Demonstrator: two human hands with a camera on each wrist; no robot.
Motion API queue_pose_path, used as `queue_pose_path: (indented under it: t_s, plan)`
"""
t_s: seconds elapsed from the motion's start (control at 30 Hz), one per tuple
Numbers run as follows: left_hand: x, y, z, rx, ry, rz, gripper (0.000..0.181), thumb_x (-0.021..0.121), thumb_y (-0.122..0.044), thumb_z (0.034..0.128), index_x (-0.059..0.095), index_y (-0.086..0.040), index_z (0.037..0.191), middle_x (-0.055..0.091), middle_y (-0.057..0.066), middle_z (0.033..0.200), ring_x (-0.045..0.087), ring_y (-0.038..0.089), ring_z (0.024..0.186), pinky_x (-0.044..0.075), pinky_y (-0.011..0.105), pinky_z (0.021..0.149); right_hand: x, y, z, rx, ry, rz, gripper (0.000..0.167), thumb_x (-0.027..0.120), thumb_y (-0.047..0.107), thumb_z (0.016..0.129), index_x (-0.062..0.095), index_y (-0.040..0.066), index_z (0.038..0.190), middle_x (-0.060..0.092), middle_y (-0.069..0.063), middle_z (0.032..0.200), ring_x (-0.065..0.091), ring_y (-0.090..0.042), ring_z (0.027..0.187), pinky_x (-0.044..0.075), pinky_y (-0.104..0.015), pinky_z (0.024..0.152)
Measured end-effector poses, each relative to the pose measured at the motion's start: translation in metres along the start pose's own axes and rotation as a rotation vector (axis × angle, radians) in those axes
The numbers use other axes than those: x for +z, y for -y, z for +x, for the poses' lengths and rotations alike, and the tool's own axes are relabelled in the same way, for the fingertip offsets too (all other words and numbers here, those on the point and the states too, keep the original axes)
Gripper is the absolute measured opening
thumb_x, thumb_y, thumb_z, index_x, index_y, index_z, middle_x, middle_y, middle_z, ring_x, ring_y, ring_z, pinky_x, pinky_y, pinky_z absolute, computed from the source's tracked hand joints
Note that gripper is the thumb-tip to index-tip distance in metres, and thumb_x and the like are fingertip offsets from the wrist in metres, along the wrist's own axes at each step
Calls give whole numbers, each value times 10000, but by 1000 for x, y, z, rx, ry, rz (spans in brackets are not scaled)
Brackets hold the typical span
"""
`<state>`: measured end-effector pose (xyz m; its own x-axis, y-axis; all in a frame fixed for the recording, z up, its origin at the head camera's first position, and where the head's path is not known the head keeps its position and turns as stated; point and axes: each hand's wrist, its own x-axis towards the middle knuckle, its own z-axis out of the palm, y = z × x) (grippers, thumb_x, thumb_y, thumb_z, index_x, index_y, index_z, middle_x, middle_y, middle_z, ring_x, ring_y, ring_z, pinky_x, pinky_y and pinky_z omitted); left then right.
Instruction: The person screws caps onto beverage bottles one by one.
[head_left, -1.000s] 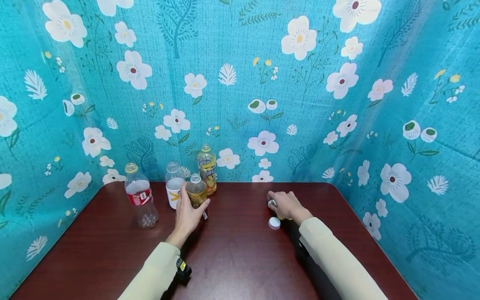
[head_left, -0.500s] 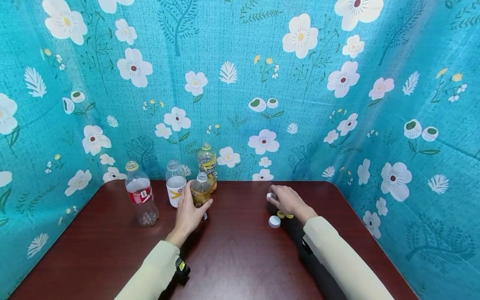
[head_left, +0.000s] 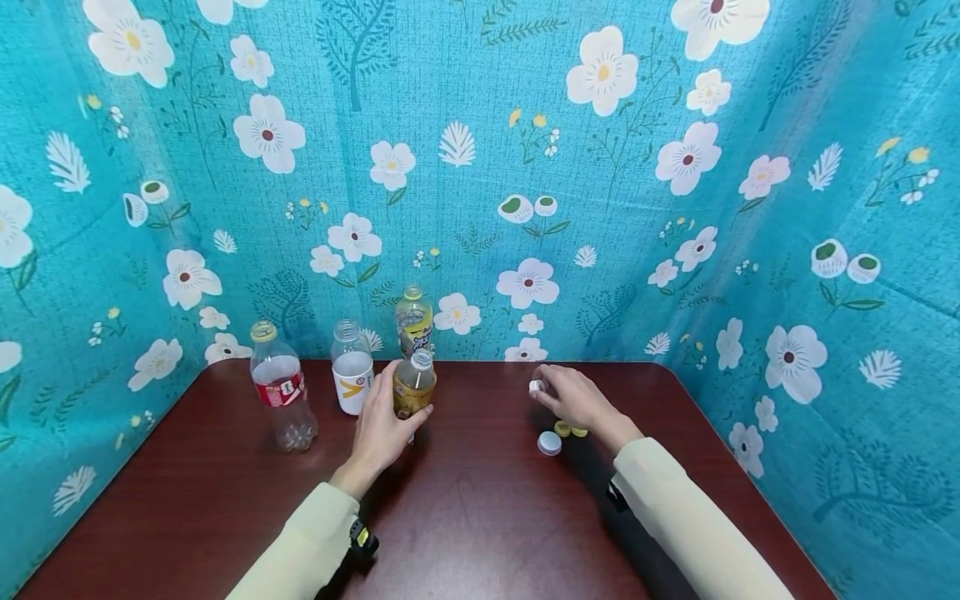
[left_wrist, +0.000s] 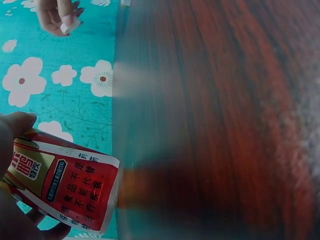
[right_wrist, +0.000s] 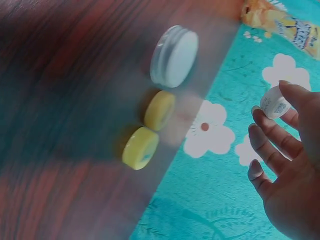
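Note:
In the head view the left hand (head_left: 381,421) grips a small uncapped bottle with a gold label (head_left: 413,392), its neck leaning right. The left wrist view shows this bottle's red and white side (left_wrist: 75,185) between thumb and fingers, its base near the table surface. My right hand (head_left: 581,401) pinches a small white cap (head_left: 536,386) above the table; in the right wrist view the cap (right_wrist: 274,102) sits between thumb and index finger of the right hand (right_wrist: 295,160), other fingers spread. Near it on the table lie a wide white cap (right_wrist: 175,56) and two yellow caps (right_wrist: 160,110).
Uncapped bottles stand on the table's left part: a red-labelled one (head_left: 282,392), a white-labelled one (head_left: 352,375), and a yellow-labelled one (head_left: 414,325) behind the held bottle. A flowered blue cloth (head_left: 480,225) hangs around the dark red table (head_left: 480,517).
The left hand has moved the gold-labelled bottle to the right. My right hand has lifted the small white cap up and slightly left, uncovering the yellow caps.

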<state>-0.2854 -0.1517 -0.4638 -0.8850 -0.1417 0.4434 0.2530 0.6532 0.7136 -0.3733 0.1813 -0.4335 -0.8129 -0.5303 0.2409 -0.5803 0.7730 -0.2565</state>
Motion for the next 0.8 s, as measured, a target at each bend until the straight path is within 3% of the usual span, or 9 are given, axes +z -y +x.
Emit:
queue_pose_path:
  t_s: [0.23,0.37,0.5,0.67,0.8]
  plan:
    - [-1,-7,-3,71,40,39,886,904,-277,788,412,-148,1514,556,114,1296,543,312,1191,493,571,986,-12,19,-3,-56,-44,53,279,685,322,996,671,124,1191,647,31,947,619,-227,896,515,-388,781]
    - [-1,-10,-3,99,55,60,883,905,-274,785,414,-155,1510,550,111,1312,563,309,1165,510,554,944,-18,29,-4,-80,-61,70,257,680,345,997,673,165,1180,632,58,941,595,-191,878,498,-360,753]
    - [1,-12,-4,107,73,64,867,901,-271,784,419,-207,1503,555,81,1299,595,287,1114,529,539,883,-24,38,-4,-96,-84,87,253,685,346,994,677,192,1195,635,73,960,575,-152,872,495,-347,749]
    - [3,-16,-7,110,99,89,846,896,-286,782,433,-260,1489,555,52,1289,577,270,1124,525,534,857,-31,50,-4,-135,-107,137,228,695,302,992,690,196,1193,637,73,969,613,-206,883,500,-370,755]
    - [5,-18,-9,147,89,119,852,905,-286,760,449,-255,1478,567,51,1264,578,278,1106,521,521,840,-35,57,-4,-157,-107,175,210,702,285,988,688,211,1184,648,81,991,639,-227,921,515,-383,784]
